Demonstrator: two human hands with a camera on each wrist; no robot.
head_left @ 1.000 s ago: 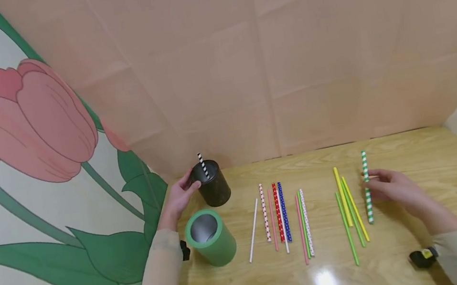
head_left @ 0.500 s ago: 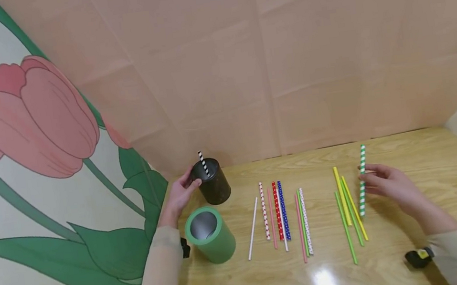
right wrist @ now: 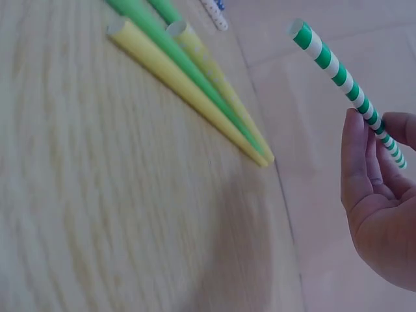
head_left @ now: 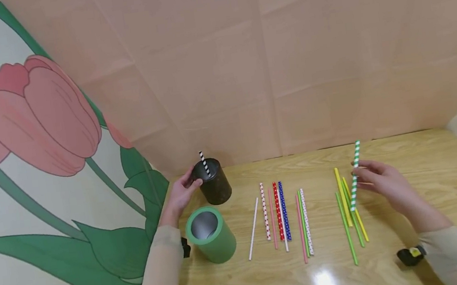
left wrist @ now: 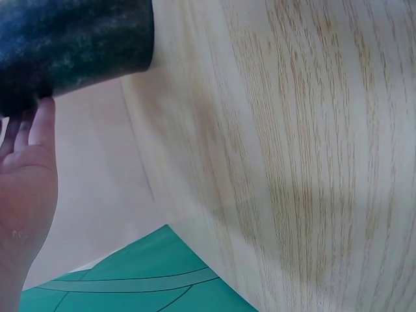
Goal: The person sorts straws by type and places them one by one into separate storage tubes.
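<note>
Between thumb and fingers, my right hand [head_left: 386, 184] pinches a green-and-white striped straw [head_left: 356, 152]. It is raised and slightly tilted near the yellow and green straws on the right. The right wrist view shows the striped straw [right wrist: 338, 75] off the wooden surface, thumb on one side and fingers on the other. My left hand [head_left: 181, 197] holds a black cup [head_left: 217, 189] at its left side near the rim. A black-and-white striped straw [head_left: 202, 157] stands in that cup. In the left wrist view, fingers touch the dark cup [left wrist: 78, 45]; the thumb is hidden there.
A green cup [head_left: 220, 247] stands in front of the black one. Mid-table lie a white straw [head_left: 253, 230], a red dotted straw [head_left: 278, 213], a blue dotted straw [head_left: 285, 212] and several others. Yellow straws [head_left: 341, 190] and green straws [head_left: 347, 233] lie further right. A pinkish sheet [head_left: 218, 66] rises behind the table.
My right hand has moved left with the green striped straw, which has gone from upright in the picture to tilted and now overlaps the yellow straws. The left hand stays at the cup.
</note>
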